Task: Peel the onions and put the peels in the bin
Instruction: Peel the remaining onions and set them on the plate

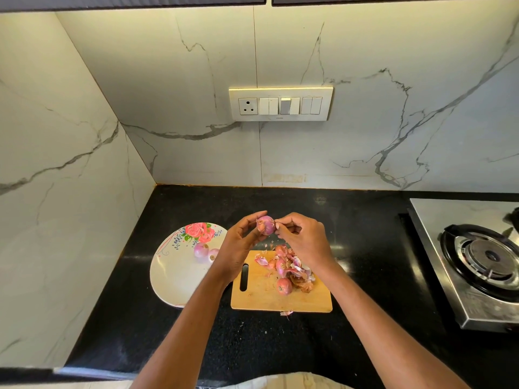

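Onion [265, 225], held above the counter [365, 220] in left hand [241, 242] fingers; right hand [302, 238] fingers pinching skin: best pull peel downward over cutting board [261, 293].

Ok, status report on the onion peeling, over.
Left hand holds the onion; right hand pinches its skin. Peels piled on the cutting board. No bin in view.

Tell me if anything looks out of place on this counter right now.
One stray onion peel lies on the black counter just off the near edge of the cutting board, apart from the peel pile on the board. Nothing else stands out.
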`<action>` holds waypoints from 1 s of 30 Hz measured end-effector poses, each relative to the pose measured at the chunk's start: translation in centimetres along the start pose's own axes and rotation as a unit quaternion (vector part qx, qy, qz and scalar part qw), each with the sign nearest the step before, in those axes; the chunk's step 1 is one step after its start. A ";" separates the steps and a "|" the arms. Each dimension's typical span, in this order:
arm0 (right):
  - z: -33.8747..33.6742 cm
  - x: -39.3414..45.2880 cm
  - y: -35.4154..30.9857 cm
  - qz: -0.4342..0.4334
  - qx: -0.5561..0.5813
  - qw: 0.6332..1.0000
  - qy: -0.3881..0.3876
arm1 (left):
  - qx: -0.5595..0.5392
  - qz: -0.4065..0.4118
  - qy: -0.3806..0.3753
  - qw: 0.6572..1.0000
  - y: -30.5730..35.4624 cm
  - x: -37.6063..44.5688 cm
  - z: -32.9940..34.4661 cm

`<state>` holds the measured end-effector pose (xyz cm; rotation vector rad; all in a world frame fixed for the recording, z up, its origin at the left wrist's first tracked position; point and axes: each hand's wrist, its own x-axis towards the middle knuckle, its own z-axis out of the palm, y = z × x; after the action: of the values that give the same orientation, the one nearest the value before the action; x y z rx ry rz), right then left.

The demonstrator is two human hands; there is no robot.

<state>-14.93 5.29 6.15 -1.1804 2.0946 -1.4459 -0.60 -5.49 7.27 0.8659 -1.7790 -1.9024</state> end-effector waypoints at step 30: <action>-0.2 0.0 -1.2 0.032 0.073 0.997 0.007 | -0.012 0.010 0.021 1.000 -0.1 0.6 0.3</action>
<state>-14.54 5.24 7.33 -1.0411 1.9793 -1.5514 -1.21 -5.60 7.03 0.8695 -1.7309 -1.8758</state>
